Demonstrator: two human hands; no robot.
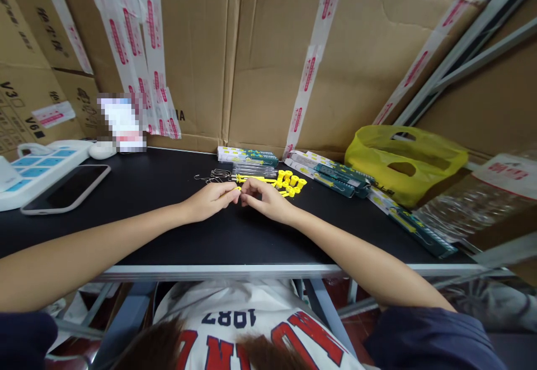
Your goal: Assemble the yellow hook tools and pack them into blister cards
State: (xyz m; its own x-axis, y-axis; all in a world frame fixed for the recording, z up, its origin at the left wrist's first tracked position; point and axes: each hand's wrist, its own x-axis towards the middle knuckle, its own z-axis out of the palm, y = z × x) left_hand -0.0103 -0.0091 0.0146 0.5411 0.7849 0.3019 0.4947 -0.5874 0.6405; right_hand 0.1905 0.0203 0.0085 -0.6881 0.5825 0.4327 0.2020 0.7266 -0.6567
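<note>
My left hand (212, 199) is closed, pinching a small yellow plastic piece (238, 189) whose tip shows at the thumb. Right beside it, my right hand (271, 201) has its fingers curled in a pinch; whatever is in them is too small to make out. Just beyond the hands lie yellow rods (262, 179), clear plastic tubes (254, 171) and several loose yellow plastic caps (289, 180). Thin metal wire hooks (218, 176) rest to the left of the tubes.
Small printed boxes (247, 155) stand at the back, with more green boxes (335, 177) to the right. A yellow plastic bag (403, 163) and a clear bottle (465, 208) are farther right. On the left lie a phone (67, 188) and a power strip (46, 166). Cardboard (268, 79) walls the back.
</note>
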